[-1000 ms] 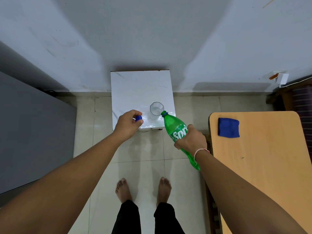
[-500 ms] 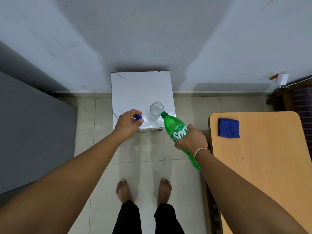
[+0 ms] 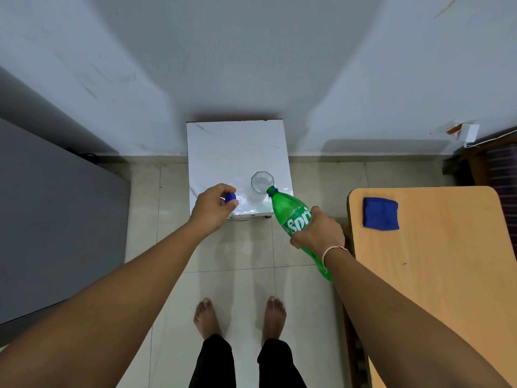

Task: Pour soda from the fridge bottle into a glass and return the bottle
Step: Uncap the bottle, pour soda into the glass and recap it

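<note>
Nothing much has moved in the last second: bottle neck has crept a touch closer to the glass rim, both hands in the same spots. My right hand [image 3: 317, 232] is wrapped around the green bottle [image 3: 291, 214] at the label, bottle tilted with its open mouth at the glass's 5 o'clock edge, touching or just off it, can't tell which. Glass [image 3: 262, 182] stands upright on the white stool [image 3: 235, 147], near its front right. My left hand [image 3: 214, 210] pinches the blue cap [image 3: 230, 197] between thumb and fingers, over the stool at the glass's 8 o'clock.

Status, my read: bottle fetched, cap off, pour at the start. No stream visible; fill level in the glass unreadable. Left: finish pouring, recap, bottle back to the fridge. Fridge door not identifiable in view.
</note>
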